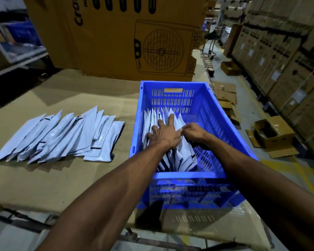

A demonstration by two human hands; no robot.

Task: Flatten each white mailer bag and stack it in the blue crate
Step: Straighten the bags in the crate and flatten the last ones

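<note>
A blue crate (198, 175) stands on the cardboard-covered table at the right. Inside it, several white mailer bags (183, 156) stand on edge, leaning against its left wall. My left hand (164, 134) lies spread on top of these bags, fingers straight, pressing them leftward. My right hand (193, 132) is beside it, fingers curled, pinching the top edge of the rightmost bag in the crate. A loose pile of several more white mailer bags (62, 136) lies overlapping on the table to the left of the crate.
A big cardboard box with a fan drawing (134, 37) stands behind the crate. Stacked cartons (288, 60) line the right wall, with open boxes (274, 136) on the aisle floor. Shelving (13, 42) is at the far left. The table's near edge (80, 209) is just below my arms.
</note>
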